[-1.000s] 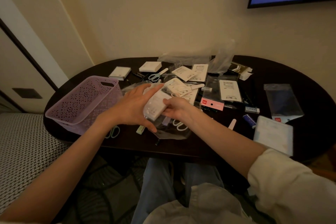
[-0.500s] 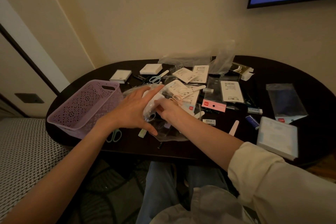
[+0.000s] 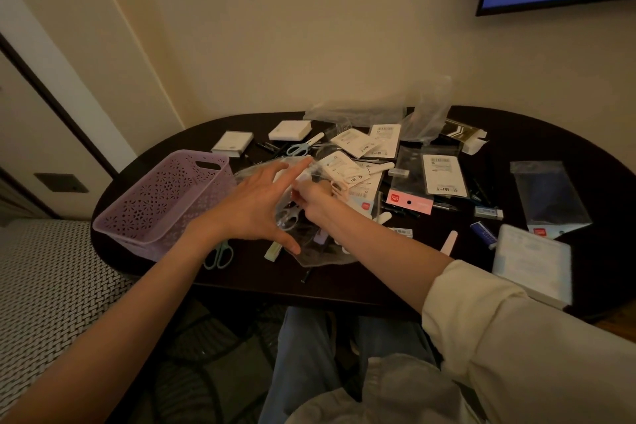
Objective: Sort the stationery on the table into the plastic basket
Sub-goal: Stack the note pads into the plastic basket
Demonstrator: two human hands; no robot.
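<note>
Judging progress: the sorting is reckoned barely begun, since almost all the stationery is seen lying outside the basket.
Basket: a lilac perforated plastic basket [image 3: 161,198] is set at the left end of the dark oval table [image 3: 361,280]; through its open top nothing is made out, though its floor is partly hidden.
Left hand: the left hand [image 3: 256,206] is held spread, fingers straight and apart, laid over a crumpled clear plastic bag [image 3: 309,248] just beside the basket.
Right hand: the right hand [image 3: 309,198] is curled with its fingertips pinched on the top of that bag; whether the bag or something within is gripped cannot be told.
In the bag: scissor handles [image 3: 287,217] are glimpsed through the film.
Left to sort: green-handled scissors [image 3: 218,255] at the near edge, blue-handled scissors [image 3: 303,147] further back, white labelled packets [image 3: 385,139], a pink-headed sleeve [image 3: 411,205], a blue eraser [image 3: 483,231] and white pads [image 3: 289,130] are all spread over the table.
Next: emptying the bag and carrying its contents leftward is judged the step in hand.
</note>
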